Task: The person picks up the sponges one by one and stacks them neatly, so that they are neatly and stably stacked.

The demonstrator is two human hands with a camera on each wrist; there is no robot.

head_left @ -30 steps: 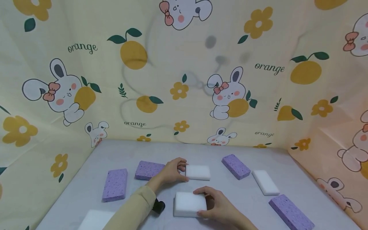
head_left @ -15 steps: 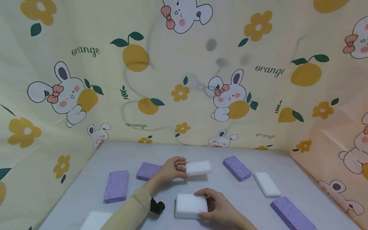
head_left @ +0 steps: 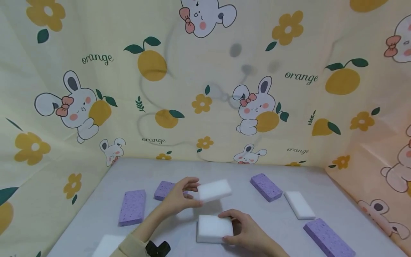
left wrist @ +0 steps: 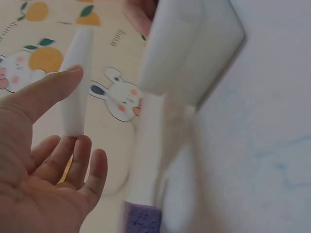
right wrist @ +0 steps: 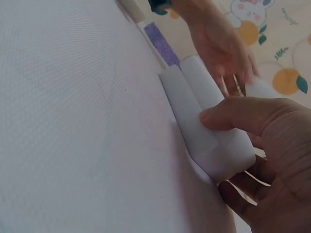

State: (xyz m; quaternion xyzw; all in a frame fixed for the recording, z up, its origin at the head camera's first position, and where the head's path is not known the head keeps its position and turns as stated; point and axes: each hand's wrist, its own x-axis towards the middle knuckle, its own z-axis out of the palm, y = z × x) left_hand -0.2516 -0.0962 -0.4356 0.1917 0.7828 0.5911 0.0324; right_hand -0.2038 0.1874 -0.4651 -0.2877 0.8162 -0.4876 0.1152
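Observation:
My left hand (head_left: 178, 197) pinches a white melamine sponge (head_left: 215, 190) by its left end, thumb on one side and fingertips on the other. That sponge is tilted and held off the table. Just in front of it, my right hand (head_left: 246, 230) grips the right end of a stack of white sponges (head_left: 212, 229). In the right wrist view the stack (right wrist: 194, 111) shows two layers, one on top of the other, resting on the table. The left wrist view shows the raised sponge (left wrist: 77, 92) edge-on, apart from the stack.
Purple sponges lie on the left (head_left: 132, 207), behind my left hand (head_left: 163, 190), at the back right (head_left: 265, 187) and at the front right (head_left: 329, 238). Single white sponges lie at right (head_left: 299, 205) and front left (head_left: 107, 245). Patterned cloth (head_left: 205, 117) walls the table.
My left hand has lifted the white sponge off the table, tilted it and brought it slightly left and nearer. My right hand stays on the stack.

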